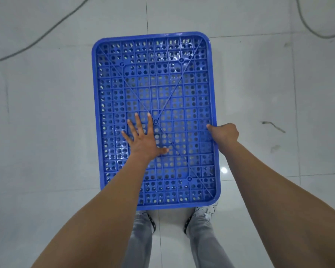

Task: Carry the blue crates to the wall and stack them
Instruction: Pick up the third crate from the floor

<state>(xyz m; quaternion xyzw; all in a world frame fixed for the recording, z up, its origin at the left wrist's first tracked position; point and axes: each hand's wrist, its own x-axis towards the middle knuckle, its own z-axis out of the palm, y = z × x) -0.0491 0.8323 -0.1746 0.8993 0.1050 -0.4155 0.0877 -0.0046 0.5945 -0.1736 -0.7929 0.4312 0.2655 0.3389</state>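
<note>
A blue plastic crate [162, 84] lies upside down below me, its perforated, ribbed base facing up over the white tiled floor. My left hand [141, 138] rests flat on the base near its middle, fingers spread. My right hand [223, 133] is curled around the crate's right rim, thumb on top and fingers hidden under the edge. Whether the crate rests on the floor or is lifted I cannot tell. No other crate and no wall are in view.
My legs in grey trousers and my shoes [203, 211] stand just behind the crate's near edge. A grey cable [46, 33] runs across the floor at the far left, another cable [313, 29] curves at the far right. Dark scuff marks [273, 125] dot the tiles on the right.
</note>
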